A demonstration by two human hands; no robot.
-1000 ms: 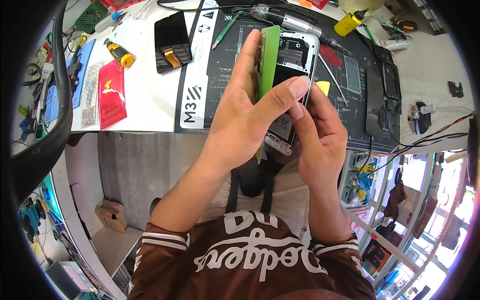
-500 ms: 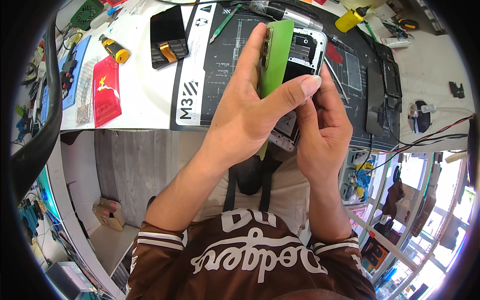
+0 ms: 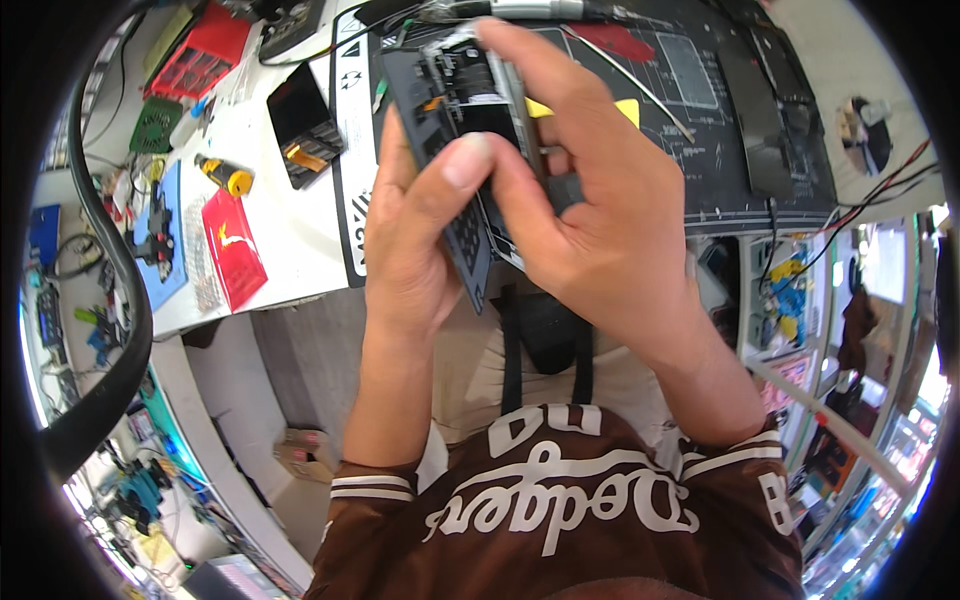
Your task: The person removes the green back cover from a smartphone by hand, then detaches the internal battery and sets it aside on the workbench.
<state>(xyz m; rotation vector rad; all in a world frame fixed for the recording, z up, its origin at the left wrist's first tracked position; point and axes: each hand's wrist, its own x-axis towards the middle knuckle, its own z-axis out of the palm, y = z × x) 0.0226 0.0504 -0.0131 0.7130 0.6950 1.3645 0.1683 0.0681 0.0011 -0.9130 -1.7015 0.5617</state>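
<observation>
Above the near edge of the black work mat [image 3: 700, 165], both hands are closed around parts of an opened phone. My left hand [image 3: 408, 225] grips the phone back cover [image 3: 408, 85], its dark inner side with cutouts turned toward the phone. My right hand [image 3: 615, 195] holds the opened phone [image 3: 480, 80] by its edges, with white and black inner parts showing. Cover and phone stand tilted side by side, spread at the top. My thumbs meet near the middle, and whether the two parts touch behind them is hidden.
A thin metal tool [image 3: 645, 88], a red patch [image 3: 618, 42] and a yellow piece [image 3: 628, 110] lie on the mat. To the left are a black screen with a gold flex cable [image 3: 300, 120], a yellow-black tool [image 3: 225, 175] and a red packet [image 3: 233, 245].
The cover and phone have moved left and turned, so the cover's dark inside shows instead of its green outside. My right hand has come higher along the phone's edge.
</observation>
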